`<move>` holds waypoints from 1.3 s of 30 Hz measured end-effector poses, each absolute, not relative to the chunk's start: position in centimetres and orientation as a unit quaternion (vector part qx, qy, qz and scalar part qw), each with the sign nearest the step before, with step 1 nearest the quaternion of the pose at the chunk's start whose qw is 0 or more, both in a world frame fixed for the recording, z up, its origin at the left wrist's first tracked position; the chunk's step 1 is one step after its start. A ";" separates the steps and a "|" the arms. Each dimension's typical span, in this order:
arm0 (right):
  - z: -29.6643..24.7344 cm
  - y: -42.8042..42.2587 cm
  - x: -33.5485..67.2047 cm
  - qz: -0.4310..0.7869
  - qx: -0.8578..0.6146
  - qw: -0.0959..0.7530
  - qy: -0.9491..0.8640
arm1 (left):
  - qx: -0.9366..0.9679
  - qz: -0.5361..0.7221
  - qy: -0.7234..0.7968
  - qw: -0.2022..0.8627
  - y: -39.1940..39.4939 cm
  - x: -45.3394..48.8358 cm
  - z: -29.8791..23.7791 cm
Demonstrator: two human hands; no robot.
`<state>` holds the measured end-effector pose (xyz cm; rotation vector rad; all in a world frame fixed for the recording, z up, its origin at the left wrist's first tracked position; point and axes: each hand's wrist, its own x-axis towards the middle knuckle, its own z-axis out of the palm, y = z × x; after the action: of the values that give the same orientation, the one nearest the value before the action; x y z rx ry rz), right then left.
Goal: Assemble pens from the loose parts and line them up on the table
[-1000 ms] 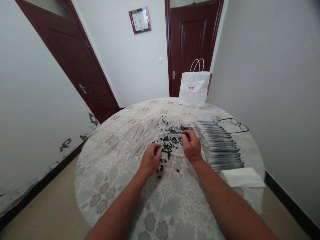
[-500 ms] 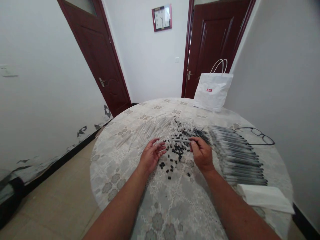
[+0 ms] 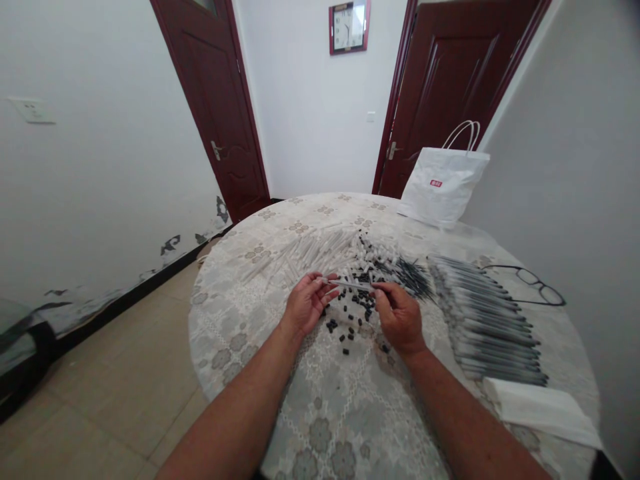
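Note:
A slim, pale pen (image 3: 353, 285) is stretched nearly level between my hands, above the loose parts. My right hand (image 3: 400, 317) pinches its right end between thumb and fingers. At the other end, my left hand (image 3: 307, 303) has its thumb and forefinger closed on the tip, the other fingers loosely spread. Small black plugs (image 3: 346, 351) lie scattered on the tablecloth below and between the hands. Behind them are a heap of clear pen barrels (image 3: 315, 248), a pile of small white pieces (image 3: 383, 252) and a bundle of thin dark refills (image 3: 414, 277).
Right of my right hand lies a long row of pens (image 3: 493, 327) with dark ends. Beyond it are eyeglasses (image 3: 533, 283); nearer me is a folded white sheet (image 3: 545, 410). A white paper bag (image 3: 445, 187) stands at the back of the round table (image 3: 225, 387).
The left fingers, earlier spread beside the pen's end, have closed on it. The pen and right hand have shifted slightly left. The camera view has turned a little to the left.

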<state>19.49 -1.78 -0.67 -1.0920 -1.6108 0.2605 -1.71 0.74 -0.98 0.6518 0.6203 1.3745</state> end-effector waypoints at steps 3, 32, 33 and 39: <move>-0.8 -1.6 19.6 0.093 -0.461 0.557 -0.684 | 0.292 0.616 0.278 0.676 0.7 -1.6 -0.9; -0.5 -1.9 18.0 0.314 -0.516 0.412 -0.682 | 0.302 0.640 0.318 0.631 1.3 -1.6 -1.9; -0.5 -1.8 18.0 0.365 -0.515 0.417 -0.654 | 0.306 0.638 0.318 0.631 1.3 -1.5 -1.9; -1.1 -0.9 17.9 0.559 -0.493 0.429 -0.510 | 0.316 0.624 0.325 0.636 1.4 -1.4 -1.9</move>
<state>17.88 -0.91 -1.08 -1.2303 -1.2742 1.3967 -1.41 1.38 -1.87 0.7217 0.7435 1.4262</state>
